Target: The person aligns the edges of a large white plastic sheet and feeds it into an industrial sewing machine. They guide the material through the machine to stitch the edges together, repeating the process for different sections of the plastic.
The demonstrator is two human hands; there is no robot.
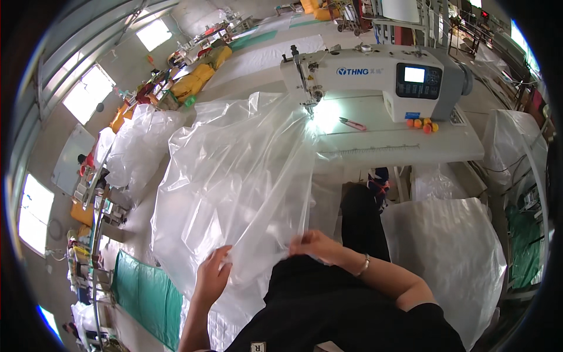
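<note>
Head view: the right hand (321, 246) is pinching the clear plastic sheet (234, 182); the left hand (212, 278), its fingers (221, 251) released, is hovering over the sheet, which is draping off the counter (393, 141).

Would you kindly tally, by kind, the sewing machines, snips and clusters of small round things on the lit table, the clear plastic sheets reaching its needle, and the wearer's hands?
Sewing machine: 1
Snips: 1
Cluster of small round things: 1
Clear plastic sheet: 1
Hands: 2, left hand and right hand
Total: 6
</note>
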